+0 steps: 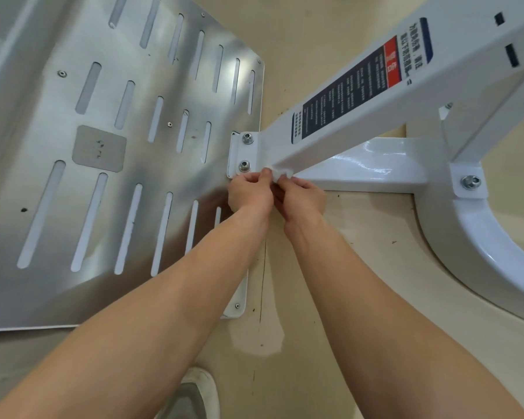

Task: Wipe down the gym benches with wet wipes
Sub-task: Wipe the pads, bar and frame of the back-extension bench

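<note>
A small white wet wipe [279,173] is bunched between my two hands at the foot of a white metal frame beam [360,116]. My left hand [248,193] pinches the wipe's left side, and my right hand [300,198] pinches its right side. The wipe lies against the beam's lower end, just right of a bolted white bracket [244,152]. The beam rises to the upper right and carries a dark warning label [357,86]. Most of the wipe is hidden by my fingers.
A slotted brushed-steel footplate [103,146] fills the left. A white curved base tube [481,252] and a cross member [372,167] lie on the beige floor [330,267] at right. My shoe [194,394] is at the bottom centre.
</note>
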Tool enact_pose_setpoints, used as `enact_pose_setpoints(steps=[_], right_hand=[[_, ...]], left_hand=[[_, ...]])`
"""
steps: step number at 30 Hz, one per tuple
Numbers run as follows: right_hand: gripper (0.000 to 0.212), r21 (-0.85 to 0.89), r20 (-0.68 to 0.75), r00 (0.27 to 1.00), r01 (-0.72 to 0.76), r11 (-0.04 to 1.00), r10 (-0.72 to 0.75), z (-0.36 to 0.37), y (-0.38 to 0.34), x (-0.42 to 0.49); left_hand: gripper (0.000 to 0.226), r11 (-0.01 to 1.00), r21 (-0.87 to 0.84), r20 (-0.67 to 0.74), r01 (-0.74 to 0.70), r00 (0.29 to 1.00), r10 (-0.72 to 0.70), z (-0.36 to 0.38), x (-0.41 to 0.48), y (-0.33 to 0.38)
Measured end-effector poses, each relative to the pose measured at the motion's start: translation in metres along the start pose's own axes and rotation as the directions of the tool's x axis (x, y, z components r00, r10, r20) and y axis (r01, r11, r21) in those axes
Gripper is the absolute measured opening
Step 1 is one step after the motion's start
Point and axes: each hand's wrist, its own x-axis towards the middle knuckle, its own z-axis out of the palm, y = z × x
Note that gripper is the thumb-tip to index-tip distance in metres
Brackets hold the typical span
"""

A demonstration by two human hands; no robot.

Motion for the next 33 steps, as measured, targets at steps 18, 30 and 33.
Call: enact_pose_setpoints(steps=[18, 30, 33], right_hand=[[0.014, 0.114, -0.077, 0.994, 0.086, 0.990, -0.078, -0.020, -0.042, -0.014], [0.011, 0.046, -0.076, 0.992, 0.103, 0.994, -0.100, -0.014, -0.042, -0.020], [0.005, 0.102, -0.061, 0.984, 0.171, 0.980, -0.165, -0.032, -0.067, -0.031]], left_hand=[[0.010, 0.989, -0.112, 0.117, -0.096, 0.987, 0.109, 0.009, -0.025, 0.018], [0.015, 0.994, -0.079, 0.094, -0.071, 0.992, 0.078, 0.003, -0.034, 0.031], [0.013, 0.985, -0.143, 0.173, -0.100, 0.977, 0.124, 0.014, -0.056, 0.045]])
